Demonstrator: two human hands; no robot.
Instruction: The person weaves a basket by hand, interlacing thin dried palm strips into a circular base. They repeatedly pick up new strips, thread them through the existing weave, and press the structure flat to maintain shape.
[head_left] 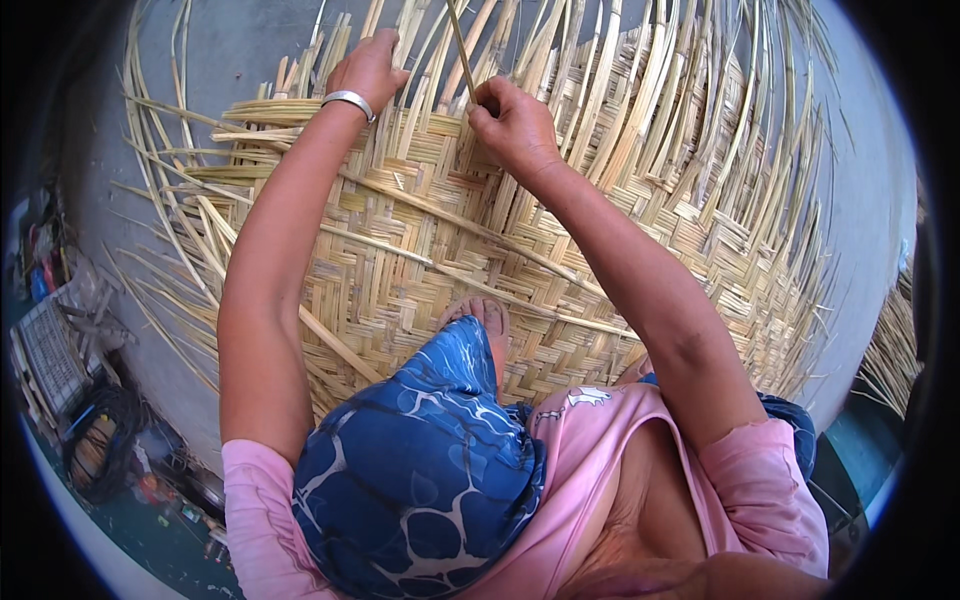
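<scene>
Fingers of the right hand (512, 122) pinch a bamboo strip (459, 45) above the mostly woven mat (450, 260), left hand (368, 68) pressing loose, unwoven ends.

Loose strips (640, 70) crowd the mat (420, 260); grey floor (860, 200) lies open.

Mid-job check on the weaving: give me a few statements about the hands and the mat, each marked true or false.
1. The right hand pinches a thin bamboo strip. True.
2. The left hand is lifted clear of the woven bamboo mat. False: it rests on the mat's strips near the far edge.
3. A silver bangle sits on the left wrist. True.
4. The mat's edges are all trimmed flush. False: loose strip ends stick out all around.
5. A bare foot rests on the mat. True.
</scene>
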